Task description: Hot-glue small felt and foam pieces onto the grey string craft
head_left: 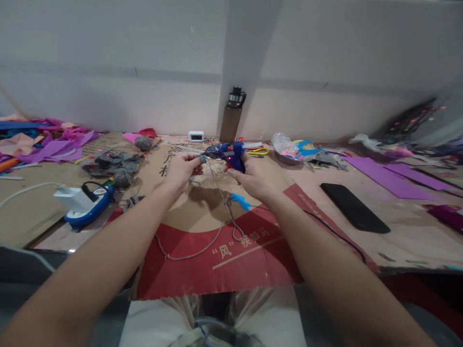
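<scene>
My right hand (249, 176) is wrapped round a blue hot glue gun (234, 155), whose small red light glows. Its nozzle points left, toward my left hand (185, 168). The fingers of that hand pinch a small teal-green piece (203, 158) close to the nozzle; its exact kind is too small to make out. Grey yarn (217, 179) trails down from near these fingertips and loops over the cardboard (181, 212). A light blue cut-out piece (240, 201) lies beside the yarn, below my right hand.
At left lie a blue power strip (90, 212) with a white plug, grey yarn balls (123, 178) and coloured scraps (54, 147). A small white clock (196, 137) and a brown-black bottle (233, 113) stand behind. Rightward are a bowl (289, 156), a black phone (353, 207) and purple sheets (388, 178).
</scene>
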The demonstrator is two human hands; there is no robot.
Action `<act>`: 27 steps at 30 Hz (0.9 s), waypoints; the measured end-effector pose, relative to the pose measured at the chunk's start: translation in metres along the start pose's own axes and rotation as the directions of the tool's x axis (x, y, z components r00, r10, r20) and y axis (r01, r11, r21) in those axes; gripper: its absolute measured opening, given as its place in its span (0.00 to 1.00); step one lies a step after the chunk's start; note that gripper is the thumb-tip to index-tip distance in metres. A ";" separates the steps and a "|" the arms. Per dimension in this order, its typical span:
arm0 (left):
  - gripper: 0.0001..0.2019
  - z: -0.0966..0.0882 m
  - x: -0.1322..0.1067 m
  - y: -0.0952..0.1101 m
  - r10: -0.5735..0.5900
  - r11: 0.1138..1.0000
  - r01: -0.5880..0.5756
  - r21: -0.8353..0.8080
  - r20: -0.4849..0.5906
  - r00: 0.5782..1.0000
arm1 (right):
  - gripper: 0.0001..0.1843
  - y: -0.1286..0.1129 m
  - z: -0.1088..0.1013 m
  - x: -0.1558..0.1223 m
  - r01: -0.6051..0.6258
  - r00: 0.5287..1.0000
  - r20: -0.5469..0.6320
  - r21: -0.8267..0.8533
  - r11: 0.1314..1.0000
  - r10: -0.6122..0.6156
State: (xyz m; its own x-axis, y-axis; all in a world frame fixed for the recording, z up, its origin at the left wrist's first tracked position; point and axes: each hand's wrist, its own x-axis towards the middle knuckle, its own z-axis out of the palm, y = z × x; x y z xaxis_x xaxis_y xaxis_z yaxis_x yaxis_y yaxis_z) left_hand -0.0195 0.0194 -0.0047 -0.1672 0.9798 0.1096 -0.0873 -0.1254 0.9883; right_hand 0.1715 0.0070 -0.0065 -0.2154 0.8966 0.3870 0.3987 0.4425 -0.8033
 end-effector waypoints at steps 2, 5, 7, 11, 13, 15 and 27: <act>0.05 0.000 0.000 0.000 0.003 1.000 -0.003 0.002 0.003 1.000 | 0.20 0.000 0.000 0.000 0.015 0.999 0.039 -0.001 1.000 -0.015; 0.06 0.001 -0.001 0.001 0.003 1.000 -0.003 0.012 0.006 1.000 | 0.23 -0.001 0.000 0.000 0.009 0.999 0.046 -0.016 1.000 -0.008; 0.06 0.002 -0.002 0.002 0.002 1.000 -0.002 0.014 0.004 1.000 | 0.23 -0.003 0.000 -0.001 0.006 0.999 0.048 -0.029 1.000 -0.005; 0.05 0.002 -0.003 0.003 0.009 1.000 -0.009 0.004 0.008 1.000 | 0.24 -0.005 -0.001 -0.001 0.016 0.999 0.038 -0.055 0.998 -0.014; 0.05 0.002 -0.002 0.003 0.009 1.000 -0.009 0.004 0.007 1.000 | 0.24 -0.004 -0.001 -0.001 0.046 0.999 0.032 -0.072 0.996 -0.043; 0.06 0.002 -0.002 0.002 0.011 1.000 -0.011 0.011 -0.003 1.000 | 0.23 -0.002 -0.001 -0.001 0.090 0.996 0.034 -0.096 0.991 -0.087; 0.04 0.000 0.000 0.000 0.035 0.999 -0.035 0.025 -0.004 0.999 | 0.14 -0.006 -0.002 -0.007 0.094 0.995 0.035 -0.247 0.964 -0.088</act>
State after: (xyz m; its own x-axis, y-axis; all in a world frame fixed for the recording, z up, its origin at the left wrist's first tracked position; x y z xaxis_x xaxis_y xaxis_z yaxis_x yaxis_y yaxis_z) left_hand -0.0193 0.0192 -0.0042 -0.1743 0.9741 0.1438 -0.0565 -0.1557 0.9862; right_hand 0.1720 -0.0023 -0.0037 -0.2811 0.8528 0.4402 0.5844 0.5160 -0.6263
